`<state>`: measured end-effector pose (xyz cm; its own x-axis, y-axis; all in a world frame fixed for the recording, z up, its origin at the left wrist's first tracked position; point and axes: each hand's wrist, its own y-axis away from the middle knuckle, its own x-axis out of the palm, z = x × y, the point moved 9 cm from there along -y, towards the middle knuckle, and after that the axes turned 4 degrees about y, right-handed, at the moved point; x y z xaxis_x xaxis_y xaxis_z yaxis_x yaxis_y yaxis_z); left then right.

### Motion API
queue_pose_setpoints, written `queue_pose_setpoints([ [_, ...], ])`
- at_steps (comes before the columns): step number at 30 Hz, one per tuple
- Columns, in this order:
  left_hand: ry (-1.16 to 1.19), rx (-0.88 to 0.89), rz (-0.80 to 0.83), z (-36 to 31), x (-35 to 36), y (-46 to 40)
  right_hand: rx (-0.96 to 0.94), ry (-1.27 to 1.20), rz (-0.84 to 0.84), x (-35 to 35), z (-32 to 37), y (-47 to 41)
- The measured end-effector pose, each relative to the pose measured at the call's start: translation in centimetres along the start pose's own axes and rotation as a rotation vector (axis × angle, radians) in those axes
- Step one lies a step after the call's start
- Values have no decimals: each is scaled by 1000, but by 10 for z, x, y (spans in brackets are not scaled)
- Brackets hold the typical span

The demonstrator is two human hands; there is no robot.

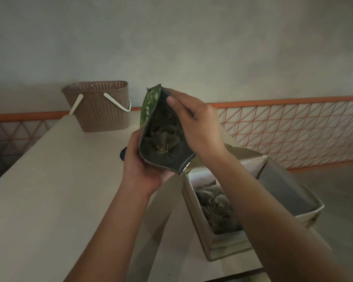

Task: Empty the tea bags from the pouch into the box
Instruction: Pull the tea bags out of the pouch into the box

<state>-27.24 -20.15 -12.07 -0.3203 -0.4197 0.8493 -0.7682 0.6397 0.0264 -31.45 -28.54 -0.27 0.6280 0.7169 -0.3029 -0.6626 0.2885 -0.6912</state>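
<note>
A green pouch (149, 107) with a silver lining is held above the table, its mouth wide open toward me. Several tea bags (161, 139) with strings lie inside it. My left hand (141, 165) cups the pouch from below and the left, fingers curled round its lower edge. My right hand (196, 125) grips the pouch's right edge, thumb on the inner rim near the top. An open cardboard box (204, 235) stands on the table below my right forearm, and several tea bags (218, 208) lie in it.
A brown perforated basket (102, 110) with white handles stands at the table's far end. A small dark blue object (123, 154) peeks out behind my left hand. The pale table (49, 190) ends just right of the box; a tiled wall with an orange rail lies beyond.
</note>
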Motion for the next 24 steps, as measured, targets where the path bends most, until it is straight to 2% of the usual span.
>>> queue_pose_setpoints([
  [6,-30,111,172,-15,21,-1,-324,-119,-166,-25,45,21],
  [11,-21,56,78,-4,3,-14,-77,-190,-159,-19,5,16],
  [14,-29,28,62,5,-3,-15,-60,-207,-146,-16,1,18],
  [19,-26,86,183,-1,15,-15,-206,-211,-214,-27,17,26],
  [24,-26,-6,94,6,-2,-25,8,-225,-92,-8,-17,19],
])
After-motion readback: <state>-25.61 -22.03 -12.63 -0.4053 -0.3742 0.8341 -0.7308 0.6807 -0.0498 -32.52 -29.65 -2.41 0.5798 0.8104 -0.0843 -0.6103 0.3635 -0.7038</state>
